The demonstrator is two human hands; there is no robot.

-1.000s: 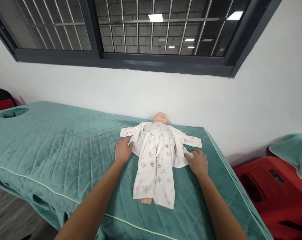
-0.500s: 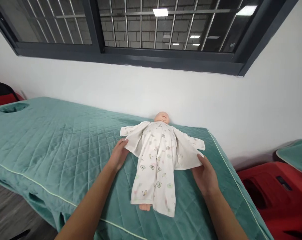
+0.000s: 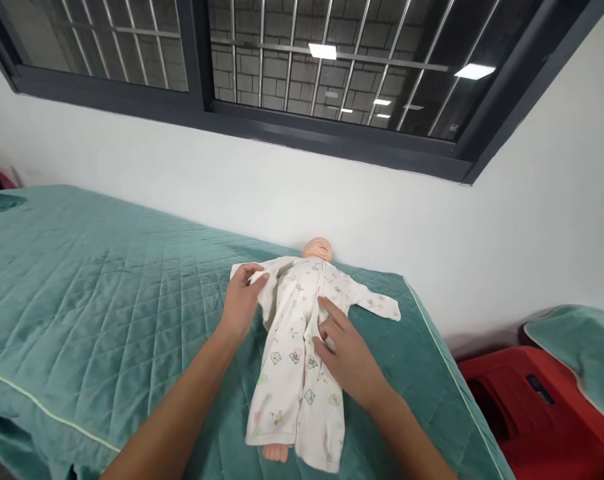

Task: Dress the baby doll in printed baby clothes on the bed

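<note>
A baby doll (image 3: 319, 249) lies on its back on a green quilted bed cover, its head near the wall. It wears white printed baby trousers (image 3: 277, 407) and a white printed baby jacket (image 3: 377, 303) with sleeves spread to both sides. My left hand (image 3: 242, 293) pinches the edge of the jacket's left front flap, which is held folded open. My right hand (image 3: 347, 350) rests over the doll's belly with index finger and thumb apart, on the right flap that now lies across the front. One doll foot (image 3: 275, 453) shows below the trouser leg.
The green quilted cover (image 3: 107, 287) spreads far to the left, with a face hole (image 3: 2, 203) at its far end. A white wall and a barred window (image 3: 332, 67) stand behind. At the right is a red plastic stool (image 3: 547, 413) with green cloth (image 3: 582, 347) on it.
My right hand has brought the right flap inward over the doll's front and loosened its grip. My left hand has moved slightly up, still on the left flap. The camera view has tilted.
</note>
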